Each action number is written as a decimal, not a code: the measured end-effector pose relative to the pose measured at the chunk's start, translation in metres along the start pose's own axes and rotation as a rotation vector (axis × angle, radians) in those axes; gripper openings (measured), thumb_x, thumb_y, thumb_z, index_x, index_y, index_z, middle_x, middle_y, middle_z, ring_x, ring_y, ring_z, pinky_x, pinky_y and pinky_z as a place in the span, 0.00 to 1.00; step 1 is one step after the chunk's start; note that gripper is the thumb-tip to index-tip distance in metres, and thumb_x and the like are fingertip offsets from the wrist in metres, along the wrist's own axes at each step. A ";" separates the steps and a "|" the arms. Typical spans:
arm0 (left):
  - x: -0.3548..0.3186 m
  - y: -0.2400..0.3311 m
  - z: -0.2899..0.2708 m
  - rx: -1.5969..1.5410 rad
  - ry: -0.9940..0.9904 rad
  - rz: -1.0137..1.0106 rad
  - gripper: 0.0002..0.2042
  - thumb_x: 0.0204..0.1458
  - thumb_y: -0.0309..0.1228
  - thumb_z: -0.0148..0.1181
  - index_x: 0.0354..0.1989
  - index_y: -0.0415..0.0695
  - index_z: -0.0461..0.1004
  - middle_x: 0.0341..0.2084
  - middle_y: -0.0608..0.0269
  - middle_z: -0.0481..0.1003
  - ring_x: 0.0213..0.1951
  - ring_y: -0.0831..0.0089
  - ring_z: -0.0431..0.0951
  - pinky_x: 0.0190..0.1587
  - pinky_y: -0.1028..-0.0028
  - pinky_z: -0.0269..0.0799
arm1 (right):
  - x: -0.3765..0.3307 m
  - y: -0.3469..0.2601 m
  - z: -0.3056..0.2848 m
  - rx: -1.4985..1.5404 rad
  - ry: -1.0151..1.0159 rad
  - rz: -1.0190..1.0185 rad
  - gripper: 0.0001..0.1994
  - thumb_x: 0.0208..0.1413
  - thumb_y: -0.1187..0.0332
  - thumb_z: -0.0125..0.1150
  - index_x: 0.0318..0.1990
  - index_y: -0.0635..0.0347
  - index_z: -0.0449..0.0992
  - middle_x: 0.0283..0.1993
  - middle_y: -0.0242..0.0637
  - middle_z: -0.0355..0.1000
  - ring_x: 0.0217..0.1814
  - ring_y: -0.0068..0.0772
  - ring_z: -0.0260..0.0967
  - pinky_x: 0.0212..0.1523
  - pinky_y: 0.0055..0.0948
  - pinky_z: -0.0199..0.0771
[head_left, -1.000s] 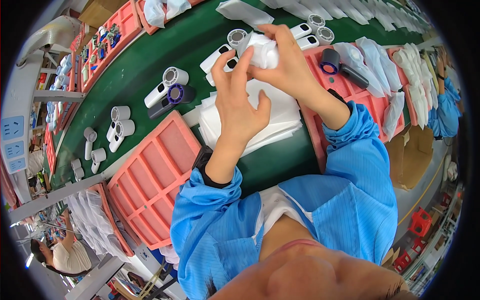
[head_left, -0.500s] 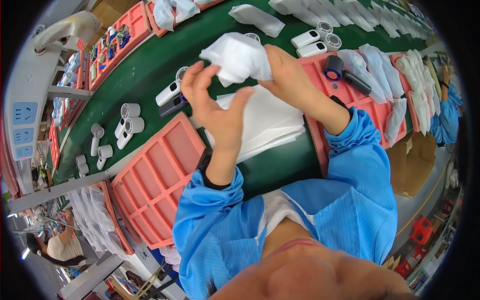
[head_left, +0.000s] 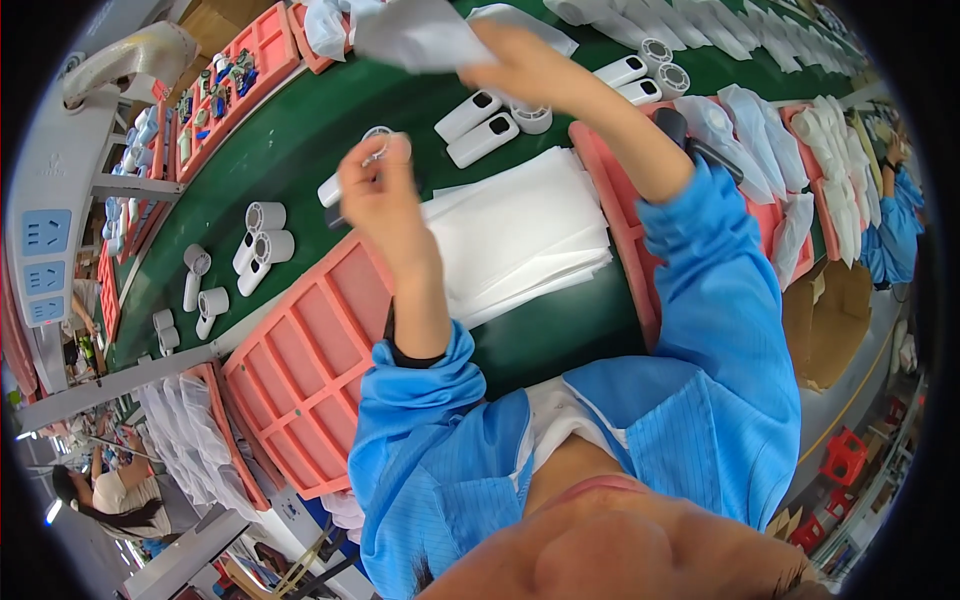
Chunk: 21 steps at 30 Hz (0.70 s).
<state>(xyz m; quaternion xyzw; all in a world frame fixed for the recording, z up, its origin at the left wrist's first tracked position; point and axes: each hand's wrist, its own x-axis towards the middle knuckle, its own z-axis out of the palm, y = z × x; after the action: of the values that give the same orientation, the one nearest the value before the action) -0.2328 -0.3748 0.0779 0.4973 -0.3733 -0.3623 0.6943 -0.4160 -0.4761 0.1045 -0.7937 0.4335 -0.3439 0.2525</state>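
My right hand (head_left: 515, 65) is reaching up and away over the green work surface (head_left: 540, 310), closed on the edge of a white soft bag (head_left: 415, 38). That bag is smeared by motion, and whatever is inside cannot be seen. My left hand (head_left: 380, 185) has its fingers curled together over a white handheld device (head_left: 328, 190) with a round head. What sits between those fingertips is too small to make out. A stack of flat white bags (head_left: 520, 235) lies below the hands. Beyond it rest two white handheld devices (head_left: 483, 140) with dark oval windows.
Pink divided trays (head_left: 310, 370) flank the stack; the right one (head_left: 625, 215) carries bagged pieces and a dark cylinder (head_left: 672, 125). More white devices (head_left: 265, 250) stand at left. White bagged pieces (head_left: 690, 25) line the far edge. A co-worker (head_left: 895, 225) is at far right.
My right hand has carried the white bag up and to the left, away from my left hand. My left hand has let go of the bag, dropped left and curled its fingers over the device.
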 end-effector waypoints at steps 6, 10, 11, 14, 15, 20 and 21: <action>-0.070 -0.065 0.056 0.717 -0.678 0.344 0.09 0.44 0.30 0.66 0.32 0.44 0.74 0.29 0.58 0.71 0.31 0.61 0.73 0.33 0.66 0.69 | 0.083 0.139 0.045 -0.701 -0.331 0.367 0.24 0.50 0.62 0.58 0.54 0.62 0.69 0.50 0.51 0.73 0.51 0.51 0.72 0.53 0.40 0.70; -0.081 -0.088 0.050 0.881 -0.695 0.531 0.07 0.45 0.31 0.66 0.29 0.43 0.74 0.30 0.59 0.72 0.32 0.61 0.74 0.33 0.65 0.69 | 0.090 0.141 0.013 -0.513 -0.373 0.293 0.26 0.46 0.66 0.60 0.56 0.61 0.70 0.52 0.48 0.72 0.52 0.46 0.72 0.55 0.37 0.69; -0.083 -0.089 0.050 0.878 -0.693 0.523 0.07 0.45 0.31 0.66 0.29 0.43 0.74 0.30 0.59 0.72 0.32 0.61 0.74 0.33 0.65 0.69 | 0.081 0.149 -0.014 -0.563 -0.338 0.218 0.26 0.45 0.66 0.61 0.55 0.60 0.70 0.52 0.48 0.73 0.51 0.45 0.72 0.54 0.37 0.70; -0.084 -0.089 0.055 0.824 -0.683 0.540 0.08 0.44 0.31 0.66 0.26 0.44 0.74 0.27 0.60 0.72 0.33 0.59 0.75 0.32 0.65 0.69 | 0.034 0.188 -0.132 -0.847 -0.581 0.675 0.28 0.30 0.64 0.70 0.46 0.58 0.77 0.45 0.45 0.76 0.45 0.38 0.74 0.46 0.34 0.74; -0.091 -0.084 0.068 0.769 -0.726 0.556 0.08 0.44 0.31 0.66 0.26 0.44 0.74 0.27 0.60 0.72 0.33 0.59 0.75 0.32 0.65 0.69 | -0.046 0.247 -0.197 -0.847 -0.402 -0.076 0.30 0.30 0.61 0.70 0.48 0.56 0.77 0.43 0.48 0.77 0.44 0.43 0.75 0.46 0.37 0.75; -0.063 -0.087 0.044 0.615 -0.748 0.115 0.07 0.47 0.31 0.66 0.29 0.43 0.76 0.26 0.66 0.75 0.27 0.73 0.73 0.30 0.75 0.67 | -0.046 0.223 -0.161 -0.937 -0.461 0.565 0.34 0.29 0.74 0.69 0.54 0.60 0.73 0.45 0.46 0.75 0.49 0.45 0.73 0.46 0.36 0.75; -0.059 -0.085 0.045 0.453 -0.761 -0.064 0.07 0.49 0.31 0.66 0.30 0.42 0.76 0.25 0.68 0.75 0.26 0.76 0.72 0.30 0.77 0.66 | -0.055 0.225 -0.170 -0.947 -0.381 0.550 0.35 0.28 0.75 0.70 0.54 0.59 0.72 0.45 0.45 0.75 0.48 0.44 0.73 0.46 0.35 0.75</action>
<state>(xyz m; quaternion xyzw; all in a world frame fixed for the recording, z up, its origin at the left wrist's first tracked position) -0.3103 -0.3627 -0.0031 0.4796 -0.6565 -0.4500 0.3694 -0.6826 -0.5579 0.0376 -0.7263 0.6773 0.1149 0.0236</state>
